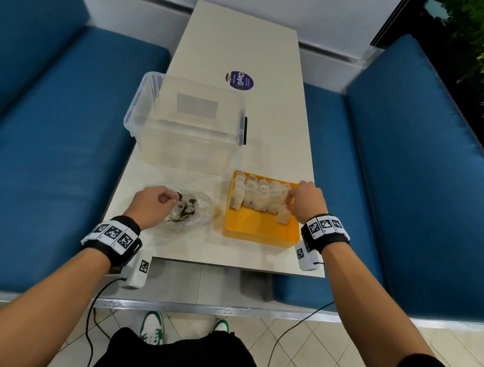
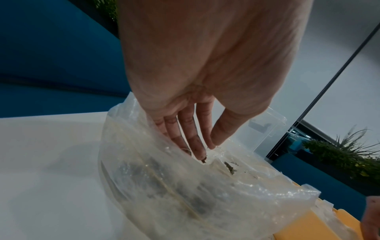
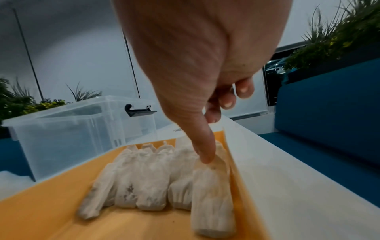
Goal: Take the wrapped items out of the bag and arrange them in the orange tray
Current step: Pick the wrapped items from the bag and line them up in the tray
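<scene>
Orange tray (image 1: 250,226) on the white table (image 1: 282,135), rectangular with low walls, its near half bare. A row of wrapped items (image 1: 255,194) fills its far end: pale, elongated bundles in whitish translucent wrap, lying side by side and touching, some with dark specks showing through. One further wrapped item (image 3: 211,191) lies at the right end of the row, against the tray's right wall and reaching nearer the camera than the rest. The right hand (image 1: 307,199) is over this item; in the right wrist view its thumb tip touches the item's far end, while the other fingers (image 3: 228,100) are curled behind the thumb. Whether they also pinch the wrap cannot be told, since the thumb hides the contact.

The bag (image 1: 189,208), clear crumpled plastic, lies on the table just left of the tray. The left hand (image 1: 150,203) is at its mouth; in the left wrist view its fingers (image 2: 191,129) are nearly straight and close together, reaching into the opening, with thumb and fingertips meeting the film. Dark flecks cling to the fingertips and to the inside of the bag. Darker shapes show through the film, too blurred to identify.

Beyond both hands stands a clear plastic box (image 1: 188,124), and farther off a round purple sticker (image 1: 239,80).
</scene>
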`<action>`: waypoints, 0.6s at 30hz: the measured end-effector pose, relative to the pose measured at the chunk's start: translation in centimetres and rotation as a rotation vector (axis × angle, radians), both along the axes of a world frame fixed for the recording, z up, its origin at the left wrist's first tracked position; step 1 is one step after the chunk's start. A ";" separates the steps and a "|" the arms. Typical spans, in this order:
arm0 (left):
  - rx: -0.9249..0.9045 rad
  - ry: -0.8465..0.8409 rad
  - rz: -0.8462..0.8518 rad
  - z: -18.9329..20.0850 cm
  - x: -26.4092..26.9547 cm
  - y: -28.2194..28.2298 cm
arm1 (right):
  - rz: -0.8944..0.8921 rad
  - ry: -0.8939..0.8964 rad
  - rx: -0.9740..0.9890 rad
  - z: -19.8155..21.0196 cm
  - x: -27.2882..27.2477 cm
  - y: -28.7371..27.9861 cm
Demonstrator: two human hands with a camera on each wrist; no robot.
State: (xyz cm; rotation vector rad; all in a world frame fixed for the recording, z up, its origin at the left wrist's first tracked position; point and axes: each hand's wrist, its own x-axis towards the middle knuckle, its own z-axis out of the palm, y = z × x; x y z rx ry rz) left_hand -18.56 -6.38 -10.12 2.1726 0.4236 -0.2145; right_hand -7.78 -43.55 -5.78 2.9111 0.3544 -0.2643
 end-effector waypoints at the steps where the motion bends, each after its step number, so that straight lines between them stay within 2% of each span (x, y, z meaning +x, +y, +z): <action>1: 0.002 0.002 0.003 0.0 0.0 0.0 | -0.005 -0.018 -0.008 -0.1 0.4 0.0; 6: -0.012 0.009 0.010 0.0 0.0 -0.1 | -0.044 -0.059 0.009 -0.5 1.3 -0.1; 11: -0.009 0.001 0.007 0.4 -0.2 0.1 | -0.105 -0.062 0.117 -0.6 1.2 -0.3; 15: 0.001 -0.020 -0.005 0.8 -0.6 0.3 | -0.101 -0.130 0.368 0.5 0.0 1.9; 18: 0.067 -0.054 -0.050 0.9 -1.0 0.2 | 0.020 -0.099 0.618 1.8 -2.1 6.6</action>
